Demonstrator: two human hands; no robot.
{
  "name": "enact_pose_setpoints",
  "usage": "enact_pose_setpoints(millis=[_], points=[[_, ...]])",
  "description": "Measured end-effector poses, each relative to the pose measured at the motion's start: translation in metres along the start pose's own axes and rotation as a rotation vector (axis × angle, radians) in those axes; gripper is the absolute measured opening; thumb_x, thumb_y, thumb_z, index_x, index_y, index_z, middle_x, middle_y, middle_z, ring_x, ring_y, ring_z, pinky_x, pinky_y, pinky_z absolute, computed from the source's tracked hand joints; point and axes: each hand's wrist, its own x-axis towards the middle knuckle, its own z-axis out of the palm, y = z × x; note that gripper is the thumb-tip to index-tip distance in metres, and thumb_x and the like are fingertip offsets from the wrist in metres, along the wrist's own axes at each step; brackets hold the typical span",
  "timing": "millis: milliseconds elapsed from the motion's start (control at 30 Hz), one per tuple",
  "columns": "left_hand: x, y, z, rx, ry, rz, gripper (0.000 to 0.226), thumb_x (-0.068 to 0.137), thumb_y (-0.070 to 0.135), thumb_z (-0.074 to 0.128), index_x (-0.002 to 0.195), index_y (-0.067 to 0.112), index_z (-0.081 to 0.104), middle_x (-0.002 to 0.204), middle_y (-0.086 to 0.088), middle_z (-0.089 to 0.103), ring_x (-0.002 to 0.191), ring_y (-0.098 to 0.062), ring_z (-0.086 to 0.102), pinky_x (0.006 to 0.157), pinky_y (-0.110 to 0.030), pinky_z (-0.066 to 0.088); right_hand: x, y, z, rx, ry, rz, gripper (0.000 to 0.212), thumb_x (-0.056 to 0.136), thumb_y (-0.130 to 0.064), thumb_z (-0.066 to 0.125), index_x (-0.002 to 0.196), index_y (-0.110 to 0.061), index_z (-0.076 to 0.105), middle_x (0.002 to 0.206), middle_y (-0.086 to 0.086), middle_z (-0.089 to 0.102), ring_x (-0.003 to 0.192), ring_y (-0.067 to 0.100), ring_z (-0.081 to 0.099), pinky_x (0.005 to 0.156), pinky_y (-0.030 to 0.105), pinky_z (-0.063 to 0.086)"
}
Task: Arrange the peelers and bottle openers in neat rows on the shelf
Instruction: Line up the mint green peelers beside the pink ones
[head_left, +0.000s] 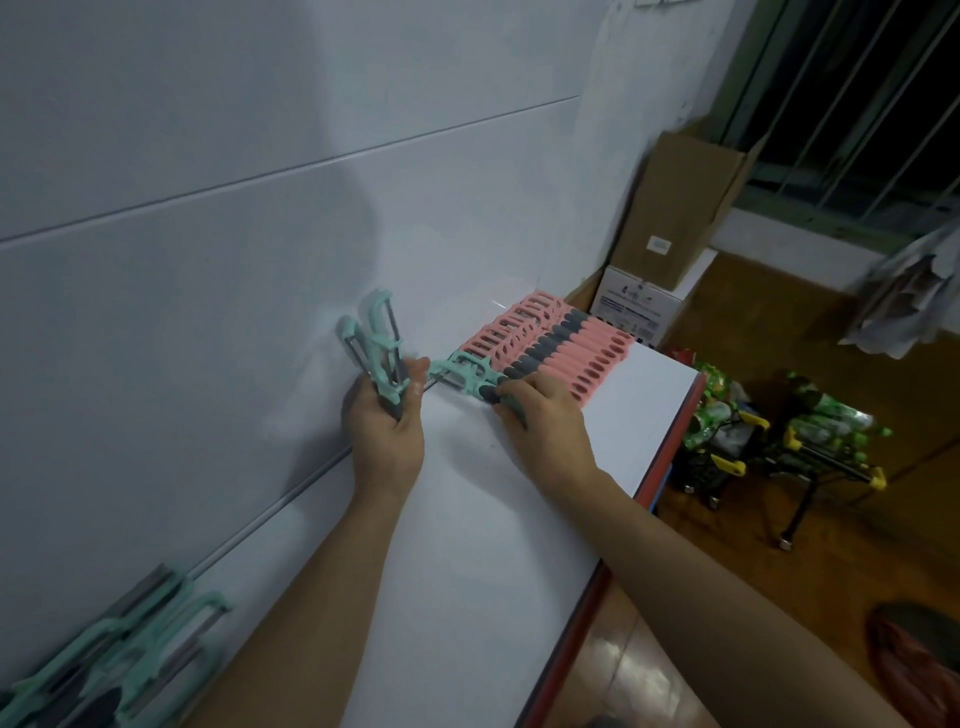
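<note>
The right hand (545, 415) grips a mint peeler (465, 371) lying on the shelf (493, 545), touching the pink peeler row (561, 348). Just beyond it from the row, the left hand (387, 431) clutches a mint peeler bunch (376, 343).

Both arms out, both hands busy.
My left hand (384, 426) has its fingers wrapped round a few mint peelers (382, 343); my right hand (545, 415) lies palm-down, fingertips curled on one peeler (465, 370) — both forearms stretched forward.
</note>
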Motion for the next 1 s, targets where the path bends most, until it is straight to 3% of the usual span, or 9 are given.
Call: enact_pose_setpoints(millis=[100, 233, 367, 467, 667, 767, 867, 933, 1000], points=[[-0.002, 0.0, 0.001, 0.018, 0.037, -0.018, 0.016, 0.091, 0.013, 0.067, 0.099, 0.026, 0.073, 0.105, -0.008, 0.074, 0.1, -0.024, 0.073, 0.094, -0.055, 0.056, -0.001, 0.005, 0.007, -0.019, 0.025, -0.008, 0.017, 0.091, -0.015, 0.072, 0.107, -0.015, 0.077, 0.099, 0.003, 0.068, 0.091, 0.021, 0.056, 0.076, 0.034, 0.05], [-0.004, 0.005, 0.001, 0.024, 0.004, -0.026, 0.025, 0.09, 0.028, 0.062, 0.104, 0.048, 0.066, 0.105, -0.012, 0.073, 0.097, -0.033, 0.073, 0.091, -0.055, 0.057, 0.0, 0.005, 0.008, -0.091, 0.033, 0.011, 0.017, 0.09, -0.018, 0.073, 0.107, -0.019, 0.078, 0.094, 0.0, 0.069, 0.085, 0.02, 0.053, 0.071, 0.036, 0.049], [-0.007, 0.008, 0.003, -0.031, 0.023, -0.005, 0.021, 0.094, 0.019, 0.065, 0.107, 0.026, 0.05, 0.104, -0.008, 0.072, 0.079, -0.027, 0.076, 0.073, -0.053, 0.061, -0.001, 0.004, 0.006, -0.096, 0.033, 0.004, 0.019, 0.091, -0.02, 0.072, 0.109, -0.019, 0.077, 0.098, -0.001, 0.07, 0.087, 0.018, 0.052, 0.074, 0.034, 0.048], [-0.007, 0.006, 0.003, -0.005, 0.014, 0.015, 0.016, 0.097, 0.013, 0.062, 0.109, 0.012, 0.052, 0.101, -0.002, 0.073, 0.077, -0.023, 0.076, 0.066, -0.056, 0.061, -0.001, 0.005, 0.007, -0.091, 0.034, 0.015, 0.019, 0.092, -0.021, 0.071, 0.111, -0.019, 0.076, 0.101, -0.001, 0.071, 0.089, 0.017, 0.052, 0.077, 0.035, 0.048], [-0.006, 0.008, 0.003, -0.01, -0.031, -0.012, 0.014, 0.097, 0.01, 0.065, 0.11, 0.006, 0.063, 0.098, 0.004, 0.071, 0.071, -0.028, 0.076, 0.062, -0.043, 0.061, -0.002, 0.006, 0.008, -0.113, -0.006, 0.037, 0.024, 0.095, -0.028, 0.067, 0.117, -0.021, 0.072, 0.107, -0.001, 0.067, 0.096, 0.019, 0.051, 0.082, 0.041, 0.048], [-0.006, 0.008, 0.004, -0.023, -0.057, -0.048, 0.009, 0.097, 0.005, 0.066, 0.106, 0.006, 0.067, 0.087, 0.005, 0.073, 0.069, -0.028, 0.076, 0.057, -0.045, 0.059, 0.0, -0.003, 0.003, -0.094, 0.004, 0.046, 0.024, 0.098, -0.029, 0.062, 0.12, -0.021, 0.069, 0.114, -0.002, 0.064, 0.103, 0.019, 0.049, 0.086, 0.04, 0.045], [-0.009, 0.015, 0.005, -0.038, -0.08, -0.07, 0.013, 0.096, 0.003, 0.067, 0.108, -0.001, 0.066, 0.083, 0.002, 0.073, 0.065, -0.024, 0.074, 0.056, -0.037, 0.058, 0.01, -0.03, -0.005, 0.09, 0.068, 0.005, 0.02, 0.1, -0.021, 0.059, 0.113, -0.014, 0.073, 0.106, 0.002, 0.069, 0.095, 0.018, 0.056, 0.081, 0.038, 0.049], [-0.011, 0.018, 0.005, -0.066, -0.159, -0.094, 0.015, 0.096, 0.004, 0.066, 0.111, 0.0, 0.067, 0.089, -0.001, 0.075, 0.068, -0.024, 0.074, 0.058, -0.033, 0.058, 0.02, -0.047, -0.011, 0.284, 0.016, 0.011, 0.019, 0.101, -0.023, 0.057, 0.106, -0.014, 0.073, 0.1, 0.0, 0.071, 0.088, 0.015, 0.06, 0.078, 0.036, 0.052], [-0.012, 0.017, 0.005, -0.084, -0.261, -0.072, 0.019, 0.1, 0.008, 0.064, 0.117, 0.003, 0.066, 0.099, -0.007, 0.076, 0.077, -0.028, 0.075, 0.066, -0.048, 0.062, 0.028, -0.058, -0.015, 0.467, -0.062, 0.107, 0.02, 0.101, -0.023, 0.056, 0.094, -0.012, 0.071, 0.089, -0.003, 0.071, 0.08, 0.012, 0.064, 0.073, 0.036, 0.055]])
